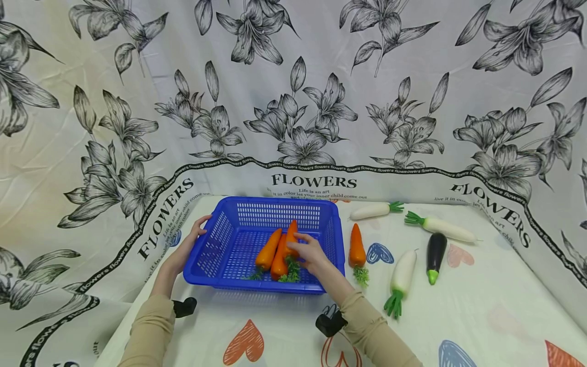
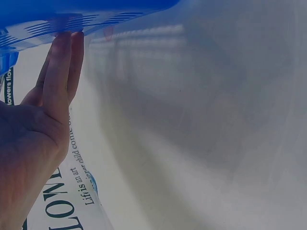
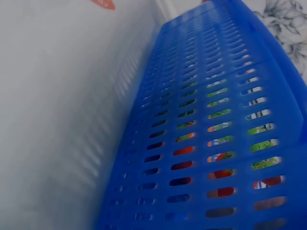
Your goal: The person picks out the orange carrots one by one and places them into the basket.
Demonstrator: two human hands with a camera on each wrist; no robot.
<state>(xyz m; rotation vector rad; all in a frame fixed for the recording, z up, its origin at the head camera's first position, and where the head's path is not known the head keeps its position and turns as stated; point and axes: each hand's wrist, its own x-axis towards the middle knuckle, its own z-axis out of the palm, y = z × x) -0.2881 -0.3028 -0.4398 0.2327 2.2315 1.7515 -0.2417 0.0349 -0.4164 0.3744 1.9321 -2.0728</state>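
Note:
A blue plastic basket [image 1: 220,260] with slotted walls stands on the table, several carrots in it. My left hand [image 1: 196,235] holds the basket's left rim; in the left wrist view, the fingers [image 2: 58,72] reach up to its side, the thumb out of sight. Inside the basket, my right hand [image 1: 309,252] grips an orange carrot [image 1: 292,229] by its upper body, green top toward me. Next to it lie another carrot [image 1: 278,262] and a third carrot [image 1: 268,250]. The right wrist view shows the basket's slotted wall [image 3: 201,105]; that hand's grip is hidden there.
Right of the basket lie a carrot [image 1: 356,247], a white radish [image 1: 403,275], a dark eggplant [image 1: 435,255] and two more white radishes, one at the back [image 1: 370,211] and one farther right [image 1: 449,229]. A flower-printed curtain [image 1: 321,148] hangs behind the table.

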